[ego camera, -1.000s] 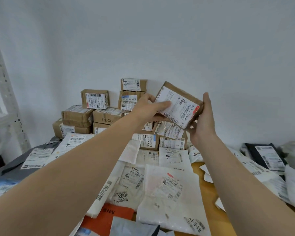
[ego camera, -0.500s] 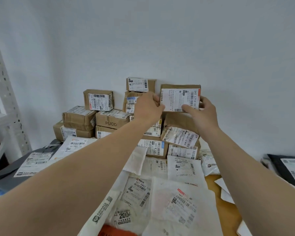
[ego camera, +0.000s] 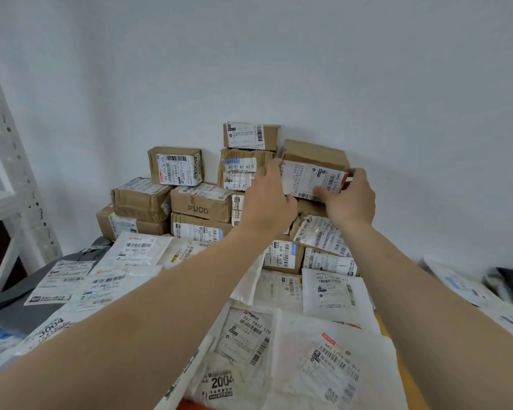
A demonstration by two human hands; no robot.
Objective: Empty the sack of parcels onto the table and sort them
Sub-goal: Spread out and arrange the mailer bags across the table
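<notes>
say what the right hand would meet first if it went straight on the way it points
The brown parcel that the right hand holds, fingers curled onto its labelled face. Pushed further, the parcel would probably meet the white wall behind, though depth is unclear.

This is a parcel-sorting room of a courier or mail depot. Brown tape-wrapped cardboard boxes (ego camera: 200,202) bearing barcoded shipping labels are stacked against a bare white wall (ego camera: 279,54). Labelled white plastic mailer bags (ego camera: 332,294) cover a wooden table (ego camera: 409,383) beside a white perforated metal shelving upright (ego camera: 9,161).
</notes>
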